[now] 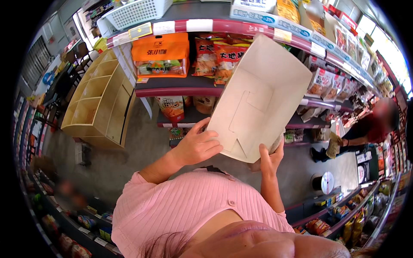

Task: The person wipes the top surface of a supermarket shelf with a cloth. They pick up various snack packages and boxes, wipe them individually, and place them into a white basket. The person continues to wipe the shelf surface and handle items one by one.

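An open cardboard display box [258,100], pale inside with cut flap lines in its base, is tilted in front of my chest. My left hand [201,143] grips its near left corner, fingers spread over the rim. At the near right edge my right hand [271,156] holds it with the thumb on the inner side. A greyish-brown cloth-like bundle [278,142] shows between my right hand and the box; most of it is hidden. The box interior holds nothing. Behind it, the box partly covers red snack bags [206,58] on the shelf.
Snack shelves [174,91] stand ahead, with an orange gift bag [160,54], a white plastic basket [138,14] and display cartons [274,19]. A wooden compartment unit [100,96] stands left. A person [371,125] is at right, near a round container [322,183] on the floor.
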Demonstrator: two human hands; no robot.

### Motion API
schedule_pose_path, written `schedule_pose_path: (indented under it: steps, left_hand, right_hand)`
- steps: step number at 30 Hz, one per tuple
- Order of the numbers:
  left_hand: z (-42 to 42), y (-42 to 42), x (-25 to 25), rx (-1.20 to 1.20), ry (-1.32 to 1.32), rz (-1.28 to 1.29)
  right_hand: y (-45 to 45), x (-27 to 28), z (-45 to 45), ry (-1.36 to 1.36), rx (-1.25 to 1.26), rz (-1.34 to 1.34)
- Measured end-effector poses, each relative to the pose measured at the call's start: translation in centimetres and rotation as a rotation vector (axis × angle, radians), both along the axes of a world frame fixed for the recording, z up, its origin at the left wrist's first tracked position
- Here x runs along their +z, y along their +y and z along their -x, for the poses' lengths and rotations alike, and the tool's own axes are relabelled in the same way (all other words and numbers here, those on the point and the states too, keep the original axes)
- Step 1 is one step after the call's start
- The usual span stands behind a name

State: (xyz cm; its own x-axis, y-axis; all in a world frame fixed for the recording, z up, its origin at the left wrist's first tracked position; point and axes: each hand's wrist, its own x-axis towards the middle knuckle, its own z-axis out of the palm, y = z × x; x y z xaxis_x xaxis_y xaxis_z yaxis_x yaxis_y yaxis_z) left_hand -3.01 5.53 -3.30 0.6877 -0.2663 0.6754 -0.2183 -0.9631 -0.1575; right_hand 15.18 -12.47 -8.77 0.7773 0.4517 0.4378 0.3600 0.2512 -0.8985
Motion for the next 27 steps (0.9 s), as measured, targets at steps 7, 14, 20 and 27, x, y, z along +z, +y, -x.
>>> schedule_pose_path:
  steps: [7, 14, 20, 27]
  left_hand:
    - [2.8, 6.3, 5.0, 0.06, -0.335, 0.141]
    - [2.0, 16.1, 17.0, 0.216, -0.589, 0.205]
    - [-3.2, 17.9, 23.5, 0.259, -0.423, 0.658]
    - [-7.9, 23.1, 25.5, 0.223, -0.067, 0.543]
  right_hand:
    - [4.1, 4.1, -1.7, -0.163, 0.251, -0.204]
    - [9.5, 3.1, -2.1, 0.076, 0.363, -0.071]
    - [12.4, 1.3, -1.2, 0.086, 0.315, 0.099]
    - [14.0, 0.0, -1.9, 0.197, 0.289, 0.189]
